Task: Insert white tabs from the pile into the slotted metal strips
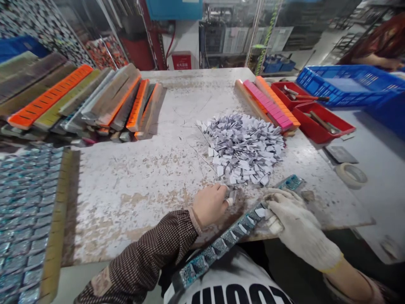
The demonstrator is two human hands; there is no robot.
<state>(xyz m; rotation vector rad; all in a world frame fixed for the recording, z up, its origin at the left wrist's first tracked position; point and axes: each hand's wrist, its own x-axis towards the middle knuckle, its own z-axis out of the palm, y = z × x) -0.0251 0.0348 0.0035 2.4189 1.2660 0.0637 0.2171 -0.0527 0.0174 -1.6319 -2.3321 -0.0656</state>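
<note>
My bare left hand (211,203) rests on the worn white table (133,185), fingers curled in a pinch on a small grey tag at the near edge of a pile of grey-white paper tags (243,145). My right hand (292,221), in a white knit glove, grips a long narrow rack (228,238) filled with small glittery blue-green pieces; the rack runs from my chest up to the table.
Stacked long racks, orange and grey (79,101), lie at the back left. A big tray of glittery pieces (28,219) sits at the left. Pink and orange racks (268,103), red trays with tools (316,118), a blue crate (348,84) and a tape roll (351,174) are right. Another person sits at the far right.
</note>
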